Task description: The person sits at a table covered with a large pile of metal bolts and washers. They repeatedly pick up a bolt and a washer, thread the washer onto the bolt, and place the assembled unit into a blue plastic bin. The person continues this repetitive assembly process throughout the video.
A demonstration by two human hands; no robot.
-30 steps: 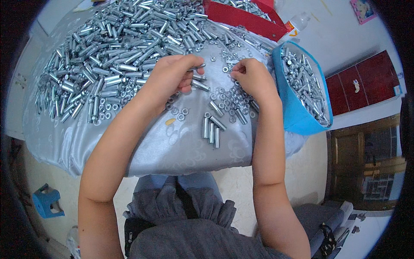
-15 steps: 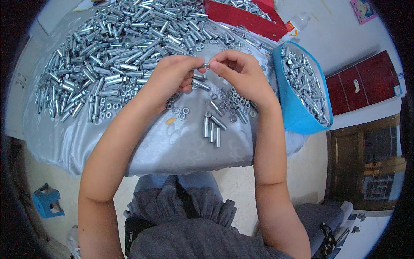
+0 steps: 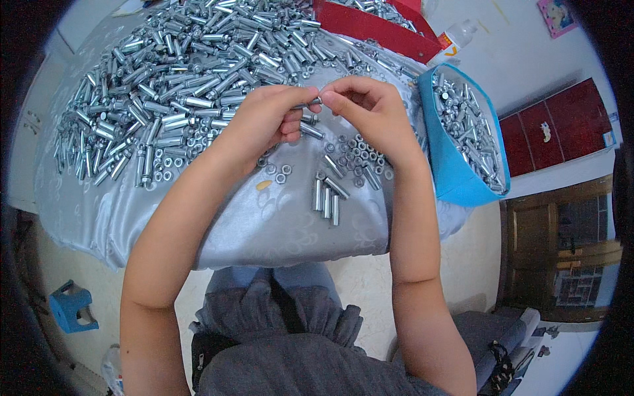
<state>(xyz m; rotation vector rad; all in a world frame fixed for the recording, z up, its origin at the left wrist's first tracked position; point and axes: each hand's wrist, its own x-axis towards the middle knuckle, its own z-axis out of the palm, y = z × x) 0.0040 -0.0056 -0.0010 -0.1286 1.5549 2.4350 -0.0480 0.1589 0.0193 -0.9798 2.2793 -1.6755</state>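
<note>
My left hand (image 3: 272, 122) is closed around a thin metal bolt (image 3: 306, 105), its tip pointing right between thumb and forefinger. My right hand (image 3: 375, 117) pinches at that tip, where a small shiny metal ring (image 3: 321, 99) shows; whether it is a nut or a washer is too small to tell. Below the hands, loose hex nuts (image 3: 361, 153) lie clustered on the silvery tablecloth (image 3: 284, 231). Several metal sleeves (image 3: 326, 203) stand or lean in a small group nearer to me. A few more nuts (image 3: 282, 173) rest beneath my left wrist.
A large heap of sleeve anchor bolts (image 3: 191, 72) covers the far left of the table. At the right stands a blue fabric bin (image 3: 462, 181) full of bolts. A red box (image 3: 380, 33) with more bolts and a plastic bottle (image 3: 457, 36) are at the back.
Both hands stay together in nearly the same place. The bolt and the ring at its tip have shifted slightly to the right, and more of the bolt shows.
</note>
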